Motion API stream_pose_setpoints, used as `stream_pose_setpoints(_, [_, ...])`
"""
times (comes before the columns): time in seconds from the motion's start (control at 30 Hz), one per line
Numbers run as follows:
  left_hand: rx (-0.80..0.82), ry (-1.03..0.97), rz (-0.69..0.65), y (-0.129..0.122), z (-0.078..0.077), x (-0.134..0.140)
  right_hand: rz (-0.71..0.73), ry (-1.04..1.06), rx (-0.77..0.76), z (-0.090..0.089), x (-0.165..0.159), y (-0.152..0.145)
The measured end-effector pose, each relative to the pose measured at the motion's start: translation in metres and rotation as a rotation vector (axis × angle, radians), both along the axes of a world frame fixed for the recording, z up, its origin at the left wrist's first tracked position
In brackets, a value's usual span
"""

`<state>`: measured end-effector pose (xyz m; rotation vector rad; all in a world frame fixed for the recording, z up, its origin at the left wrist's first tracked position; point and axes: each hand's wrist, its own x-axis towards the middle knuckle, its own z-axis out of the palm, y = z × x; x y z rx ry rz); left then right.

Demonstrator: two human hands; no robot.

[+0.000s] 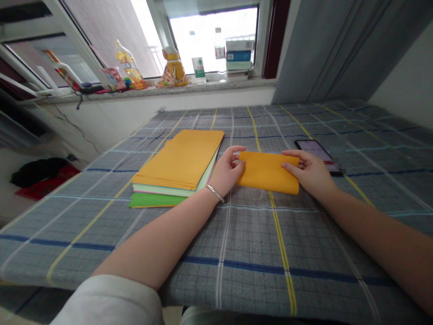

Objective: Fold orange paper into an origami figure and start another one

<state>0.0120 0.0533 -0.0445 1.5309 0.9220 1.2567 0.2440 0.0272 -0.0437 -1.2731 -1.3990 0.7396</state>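
Note:
A folded sheet of orange paper (267, 172) is held up just above the plaid cloth, its lower edge rounded as at a fold. My left hand (230, 168), with a silver bangle at the wrist, pinches the sheet's left edge between thumb and fingers. At the opposite edge my right hand (306, 170) grips it, thumb in front and fingers along the top. Just left of my left hand lies a stack of coloured paper (182, 155), orange on top with pale and green sheets below. Parts of the fingers behind the sheet are hidden.
A phone (318, 155) with its screen lit lies beyond my right hand. The grey plaid cloth (257, 234) covers the table. Along the windowsill (149, 92) stand a large bottle (130, 67), a yellow jug (176, 70), a small carton and stacked boxes (239, 56).

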Motion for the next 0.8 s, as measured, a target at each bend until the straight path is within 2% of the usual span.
stream_pose_setpoints(0.17, [-0.014, 0.006, 0.034, 0.0, 0.002, 0.0, -0.027, -0.107, 0.014, 0.001, 0.002, 0.0])
stream_pose_setpoints(0.33, [-0.01, -0.005, 0.074, -0.006, 0.01, 0.003, -0.053, -0.474, 0.198, 0.01, 0.005, -0.004])
stream_pose_setpoints(0.43, [0.011, 0.015, 0.073, -0.009, 0.013, 0.004, -0.019, -0.608, 0.266, 0.014, 0.006, -0.006])
stream_pose_setpoints(0.57, [0.06, 0.081, 0.082, -0.012, 0.014, 0.004, 0.057, -0.76, 0.235, 0.02, 0.006, -0.007])
stream_pose_setpoints(0.67, [0.152, 0.135, 0.101, -0.013, 0.015, 0.005, 0.039, -0.819, 0.216, 0.027, -0.001, -0.01])
stream_pose_setpoints(0.8, [0.224, 0.14, 0.062, -0.015, 0.013, 0.008, -0.028, -0.755, 0.204, 0.036, -0.017, -0.015])
